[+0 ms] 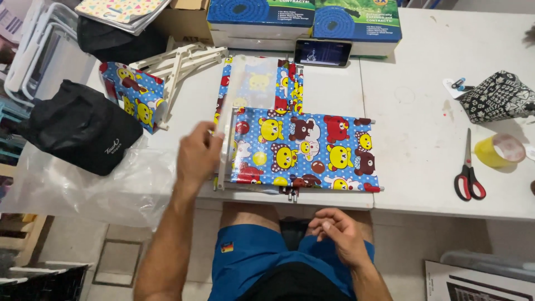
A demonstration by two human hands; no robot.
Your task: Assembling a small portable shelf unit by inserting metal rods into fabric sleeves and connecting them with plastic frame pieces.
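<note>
A blue plastic sheet printed with cartoon bears (304,150) lies flat on the white table (423,106), with thin metal rods along its edges. My left hand (199,153) grips a white plastic bar (225,147) standing at the sheet's left edge. My right hand (338,231) rests near my lap below the table edge, fingers loosely curled and holding nothing. A second folded piece of the same bear fabric (134,95) sits to the left, next to a white plastic frame (178,61).
Red-handled scissors (468,175), a yellow tape roll (500,149) and a black-and-white patterned pouch (496,96) lie at the right. A phone (322,53) leans on boxes at the back. A black bag (81,125) and clear plastic wrap (95,189) sit left.
</note>
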